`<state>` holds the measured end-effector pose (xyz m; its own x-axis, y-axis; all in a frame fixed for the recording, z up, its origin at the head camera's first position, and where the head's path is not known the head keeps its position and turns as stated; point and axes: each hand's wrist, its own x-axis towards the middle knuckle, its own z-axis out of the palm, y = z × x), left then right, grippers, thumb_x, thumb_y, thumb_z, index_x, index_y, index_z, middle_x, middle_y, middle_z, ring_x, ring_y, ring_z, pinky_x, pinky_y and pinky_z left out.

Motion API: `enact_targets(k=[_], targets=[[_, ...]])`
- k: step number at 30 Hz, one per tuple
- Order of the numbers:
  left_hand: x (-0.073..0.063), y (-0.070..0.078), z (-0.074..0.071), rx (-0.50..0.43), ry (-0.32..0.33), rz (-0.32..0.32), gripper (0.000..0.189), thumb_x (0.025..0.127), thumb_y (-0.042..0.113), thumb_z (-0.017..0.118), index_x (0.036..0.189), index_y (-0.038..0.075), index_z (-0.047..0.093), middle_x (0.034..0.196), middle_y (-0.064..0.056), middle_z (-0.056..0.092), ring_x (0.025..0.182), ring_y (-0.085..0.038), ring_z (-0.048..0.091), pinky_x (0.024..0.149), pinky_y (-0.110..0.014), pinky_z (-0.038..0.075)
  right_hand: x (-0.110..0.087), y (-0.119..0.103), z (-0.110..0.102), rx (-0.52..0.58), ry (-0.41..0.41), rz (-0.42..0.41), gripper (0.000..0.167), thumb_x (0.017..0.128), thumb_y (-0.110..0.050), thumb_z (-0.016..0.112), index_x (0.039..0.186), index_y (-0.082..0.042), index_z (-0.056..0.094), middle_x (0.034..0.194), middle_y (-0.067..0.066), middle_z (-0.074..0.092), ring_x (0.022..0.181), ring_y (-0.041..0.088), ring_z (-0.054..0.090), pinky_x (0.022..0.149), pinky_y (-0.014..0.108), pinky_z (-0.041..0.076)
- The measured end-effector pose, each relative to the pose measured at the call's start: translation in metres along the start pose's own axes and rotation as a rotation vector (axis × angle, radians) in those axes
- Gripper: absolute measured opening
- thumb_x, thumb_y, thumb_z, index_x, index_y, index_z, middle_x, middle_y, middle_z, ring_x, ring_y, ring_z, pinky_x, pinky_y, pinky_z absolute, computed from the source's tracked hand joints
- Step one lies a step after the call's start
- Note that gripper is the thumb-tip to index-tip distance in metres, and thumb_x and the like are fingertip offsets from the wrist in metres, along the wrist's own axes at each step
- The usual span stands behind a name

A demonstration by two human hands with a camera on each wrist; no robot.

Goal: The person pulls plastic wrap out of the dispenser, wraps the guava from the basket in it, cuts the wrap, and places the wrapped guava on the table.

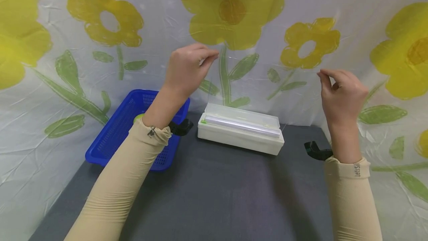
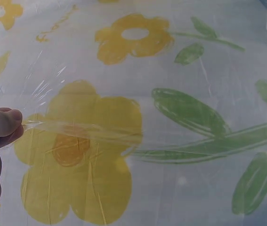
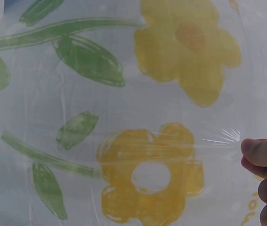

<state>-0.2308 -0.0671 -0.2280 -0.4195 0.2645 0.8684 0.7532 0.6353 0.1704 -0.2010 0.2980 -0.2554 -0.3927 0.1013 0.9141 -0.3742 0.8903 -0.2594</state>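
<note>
Between thumb and finger, my left hand (image 1: 191, 68) pinches a corner of clear cling film (image 2: 46, 87). My right hand (image 1: 346, 94) pinches the film's other corner, level with the flower print. Both hands are raised, and the see-through sheet is stretched between them, with creases fanning out from each pinch. Below stands a white cling film dispenser box (image 1: 239, 141), its lid (image 1: 242, 114) tilted back. A pale cutter strip (image 1: 242, 125) with a small green piece at its left end runs along the box. The film's lower edge is hard to make out.
At the left stands a blue slotted basket (image 1: 110, 142), partly behind my left forearm. A green item (image 1: 138, 117) shows inside it. Under everything lies a dark grey tabletop (image 1: 227, 196). A flower-printed curtain (image 1: 160, 18) hangs close behind the box and wraps both sides.
</note>
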Motion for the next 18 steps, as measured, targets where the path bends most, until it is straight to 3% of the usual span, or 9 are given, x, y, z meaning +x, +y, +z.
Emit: enact_targets(k=[18], targets=[[0.004,0.008,-0.011,-0.026,0.004,0.002,0.014,0.098,0.009,0.077,0.107,0.001,0.084,0.097,-0.014,0.08,0.086,-0.028,0.075,0.075,-0.042,0.059,0.004,-0.006,-0.008,0.015,0.034,-0.016,0.022,0.103,-0.019,0.073,0.103,0.0,0.084,0.097,0.022,0.08,0.068,0.041,0.065,0.075,0.004,0.031]])
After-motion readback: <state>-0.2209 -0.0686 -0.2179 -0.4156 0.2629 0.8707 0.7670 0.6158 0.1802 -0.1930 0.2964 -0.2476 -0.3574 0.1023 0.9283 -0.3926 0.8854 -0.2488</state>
